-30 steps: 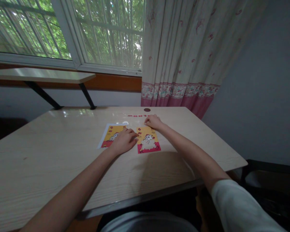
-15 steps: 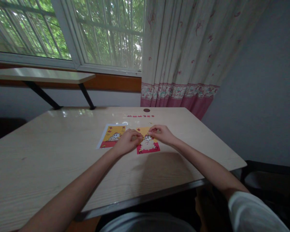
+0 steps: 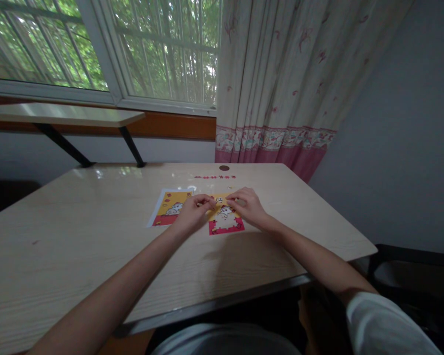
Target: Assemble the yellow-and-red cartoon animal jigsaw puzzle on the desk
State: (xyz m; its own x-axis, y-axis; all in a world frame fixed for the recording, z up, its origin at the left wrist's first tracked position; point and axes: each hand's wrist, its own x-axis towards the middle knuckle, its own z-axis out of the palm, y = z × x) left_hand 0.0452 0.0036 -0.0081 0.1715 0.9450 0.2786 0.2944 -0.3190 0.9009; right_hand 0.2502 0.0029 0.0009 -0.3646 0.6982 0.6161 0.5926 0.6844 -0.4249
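Note:
A jigsaw puzzle [image 3: 227, 230] with a yellow top, a red lower border and a white cartoon animal lies flat on the table. Its lower middle shows a pale area with a jagged, knobbed edge. Over its upper part is a small whitish jigsaw piece [image 3: 219, 200] with dark marks, between my two hands. My left hand [image 3: 195, 209] is closed in a pinch at the piece's left side. From the right, my right hand [image 3: 247, 203] pinches close to its other side. The fingertips are small and partly hide the contact.
A printed picture [image 3: 170, 208] in similar colours lies left of the puzzle, partly behind my left hand. A tiny yellowish bit [image 3: 230, 188] lies beyond the puzzle. Further back are red lettering [image 3: 214, 177] and a round dark spot [image 3: 224, 168] on the table [image 3: 96, 236]. A raised shelf [image 3: 66, 113] stands back left.
Both hands have shifted slightly up and away from the puzzle's middle. The whitish piece now shows between the fingertips, and more of the animal's head is uncovered.

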